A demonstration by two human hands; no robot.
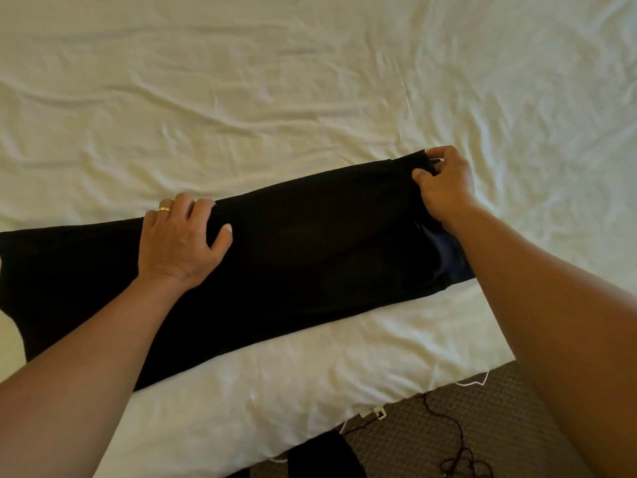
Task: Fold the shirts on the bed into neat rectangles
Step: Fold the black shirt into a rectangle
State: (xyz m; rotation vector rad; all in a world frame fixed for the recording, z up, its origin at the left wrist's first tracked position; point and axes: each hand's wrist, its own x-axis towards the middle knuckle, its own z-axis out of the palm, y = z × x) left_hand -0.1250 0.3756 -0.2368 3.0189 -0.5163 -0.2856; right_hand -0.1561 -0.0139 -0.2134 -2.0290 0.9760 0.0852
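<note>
While the left hand [179, 236] presses the shirt [293, 257] flat, the right hand [444, 184] pinches its far corner.

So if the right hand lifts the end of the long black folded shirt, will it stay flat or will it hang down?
The long black folded shirt would probably sag: it is soft cloth lying limp on the white bed sheet. The layers may slip apart, since the right hand pinches only one corner. The left hand pressing flat likely keeps the rest in place.

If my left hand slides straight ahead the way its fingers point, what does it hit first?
The left hand lies flat on the black shirt, fingers pointing away from you at the shirt's far edge. Past that edge it would likely meet only bare white sheet; nothing else shows there.
</note>
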